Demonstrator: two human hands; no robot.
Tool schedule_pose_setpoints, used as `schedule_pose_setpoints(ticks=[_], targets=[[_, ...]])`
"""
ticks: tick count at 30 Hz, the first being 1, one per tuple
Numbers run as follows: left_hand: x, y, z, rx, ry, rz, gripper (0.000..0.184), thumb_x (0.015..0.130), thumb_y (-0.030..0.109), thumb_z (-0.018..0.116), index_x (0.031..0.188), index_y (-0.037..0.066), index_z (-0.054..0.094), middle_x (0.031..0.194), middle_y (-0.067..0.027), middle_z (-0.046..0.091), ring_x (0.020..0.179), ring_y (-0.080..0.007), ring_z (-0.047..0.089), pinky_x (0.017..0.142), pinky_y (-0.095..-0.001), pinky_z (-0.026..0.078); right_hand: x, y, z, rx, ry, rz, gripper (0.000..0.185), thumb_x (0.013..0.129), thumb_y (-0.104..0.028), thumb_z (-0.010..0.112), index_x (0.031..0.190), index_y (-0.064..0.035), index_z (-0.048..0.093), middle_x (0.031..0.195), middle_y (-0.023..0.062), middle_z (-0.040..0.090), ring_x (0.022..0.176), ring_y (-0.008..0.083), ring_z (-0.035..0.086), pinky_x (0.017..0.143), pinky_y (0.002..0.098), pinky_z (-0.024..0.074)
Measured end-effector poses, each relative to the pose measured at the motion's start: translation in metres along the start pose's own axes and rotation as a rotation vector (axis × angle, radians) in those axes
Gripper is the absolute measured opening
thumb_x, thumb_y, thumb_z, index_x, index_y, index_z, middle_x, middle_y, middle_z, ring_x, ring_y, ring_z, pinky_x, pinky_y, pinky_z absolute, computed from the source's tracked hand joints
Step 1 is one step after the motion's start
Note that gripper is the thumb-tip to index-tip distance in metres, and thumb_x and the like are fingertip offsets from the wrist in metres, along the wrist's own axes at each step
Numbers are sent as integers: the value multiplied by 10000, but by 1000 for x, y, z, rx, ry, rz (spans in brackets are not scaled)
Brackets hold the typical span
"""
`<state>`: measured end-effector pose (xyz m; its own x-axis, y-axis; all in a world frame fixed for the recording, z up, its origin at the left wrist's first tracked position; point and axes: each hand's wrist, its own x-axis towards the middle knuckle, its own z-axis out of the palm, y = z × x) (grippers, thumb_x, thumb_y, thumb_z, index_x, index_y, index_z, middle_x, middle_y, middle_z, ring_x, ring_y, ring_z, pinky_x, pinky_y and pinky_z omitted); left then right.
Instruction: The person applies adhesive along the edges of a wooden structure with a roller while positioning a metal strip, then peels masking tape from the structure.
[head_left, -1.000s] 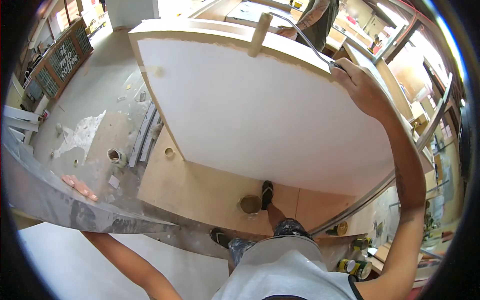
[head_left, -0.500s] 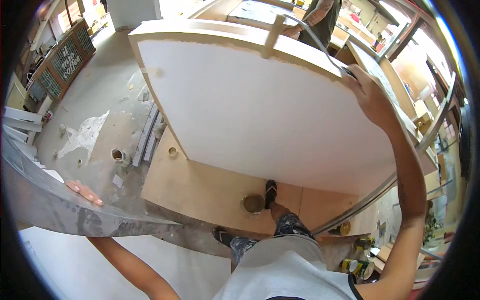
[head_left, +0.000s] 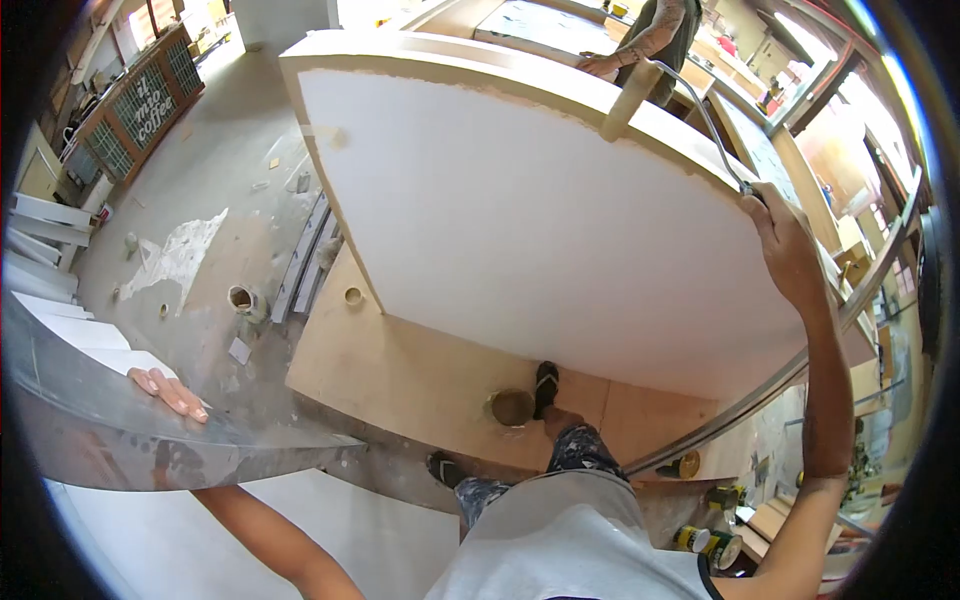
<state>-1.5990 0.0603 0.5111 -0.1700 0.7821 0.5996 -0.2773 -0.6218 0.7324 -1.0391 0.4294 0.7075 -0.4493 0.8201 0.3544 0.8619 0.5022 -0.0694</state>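
My right hand is closed around the handle of a paint roller. Its narrow sleeve lies across the upper edge of a large white panel, which stands upright with a beige, coated-looking rim. My left hand hooks from underneath over the far edge of a smudged grey panel, fingertips on its surface; the palm is hidden. Below that lies a white board. By my foot on the plywood stands a round container.
Behind the panel another person has a hand on a work surface. Paint cans stand at lower right. A pail, a small cup and long strips lie left of the panel. A lettered wooden frame stands farther off.
The roller has moved right along the panel's upper edge, with my right hand shifting right and down. My left hand stays on the grey panel. The other person's hand is now in fuller view.
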Motion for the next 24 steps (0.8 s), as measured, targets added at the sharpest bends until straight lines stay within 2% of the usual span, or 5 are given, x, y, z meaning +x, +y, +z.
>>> schedule_pose_setpoints(ticks=[7, 9, 14, 21, 24], targets=[[6, 3, 10, -34, 38, 51, 385, 974, 267, 578, 1112, -60, 431, 886, -274, 545, 787, -466, 634, 688, -491, 592, 81, -94, 43, -30, 14, -212, 326, 1040, -318, 459, 1040, -10, 567, 864, 245, 660, 857, 407, 655, 754, 488, 478], [1, 6, -12, -84, -49, -35, 396, 971, 265, 586, 1104, -69, 421, 854, -265, 540, 755, -460, 639, 671, -481, 595, 103, -129, 56, -23, 19, -255, 348, 1041, -334, 451, 1035, -5, 566, 869, 251, 664, 863, 403, 665, 745, 498, 488], [4, 2, 5, -128, 45, 64, 429, 954, 286, 610, 1069, -74, 405, 812, -252, 520, 715, -457, 635, 626, -458, 594, 132, -177, 70, -119, 43, -327, 382, 1045, -329, 434, 1072, 27, 571, 882, 247, 677, 825, 374, 683, 701, 500, 517], [-7, 11, -5, 35, 57, 112, 396, 982, 334, 541, 1029, -34, 404, 780, -224, 495, 612, -402, 576, 529, -437, 551, 59, -76, 46, -74, 48, -196, 292, 1037, -291, 459, 1149, -41, 558, 970, 257, 665, 910, 416, 656, 767, 499, 485], [-9, 11, -4, -4, 91, 136, 400, 980, 330, 547, 1039, -40, 406, 780, -224, 501, 619, -413, 582, 538, -443, 553, 58, -79, 41, -58, 25, -184, 279, 1038, -281, 457, 1136, -38, 551, 993, 251, 661, 915, 419, 653, 773, 508, 480]])
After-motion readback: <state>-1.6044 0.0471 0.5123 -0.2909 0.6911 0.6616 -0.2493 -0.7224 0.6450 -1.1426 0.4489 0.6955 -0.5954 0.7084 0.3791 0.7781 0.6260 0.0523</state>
